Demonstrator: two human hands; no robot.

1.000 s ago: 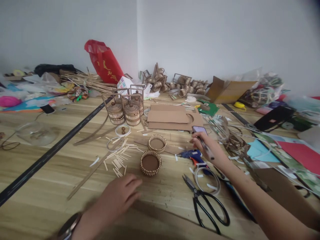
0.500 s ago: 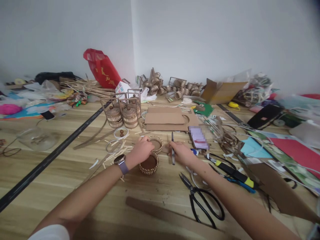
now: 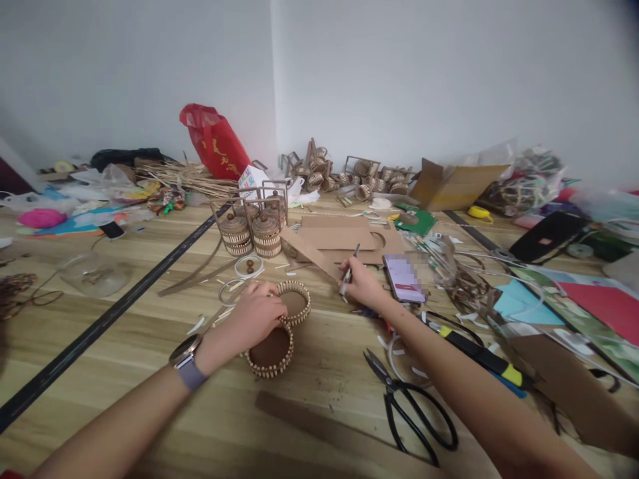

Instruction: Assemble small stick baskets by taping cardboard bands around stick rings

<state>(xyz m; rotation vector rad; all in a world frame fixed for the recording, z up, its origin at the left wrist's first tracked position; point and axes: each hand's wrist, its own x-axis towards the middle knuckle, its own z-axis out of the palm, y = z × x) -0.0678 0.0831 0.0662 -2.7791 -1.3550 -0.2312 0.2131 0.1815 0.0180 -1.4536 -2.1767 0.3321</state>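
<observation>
My left hand (image 3: 254,316) is curled over the rim of a small round woven basket (image 3: 295,301). A second, similar basket (image 3: 272,352) lies just below that hand, touching it. A watch sits on the left wrist. My right hand (image 3: 362,285) is closed on a pen (image 3: 350,266) whose tip points up and away. A brown cardboard strip (image 3: 307,249) slants from that hand toward the upper left. A phone (image 3: 403,278) with a lit screen lies just right of my right hand.
Black scissors (image 3: 414,406) and a long cardboard strip (image 3: 339,432) lie near the front. A yellow-and-black knife (image 3: 479,356) is at the right, cardboard sheets (image 3: 344,233) and small woven lanterns (image 3: 252,229) behind. A black rail (image 3: 100,326) crosses the left.
My left hand reached the baskets and drew both nearer to me and leftward. My right hand left the phone, carried the pen left, then rose to the slanted cardboard strip.
</observation>
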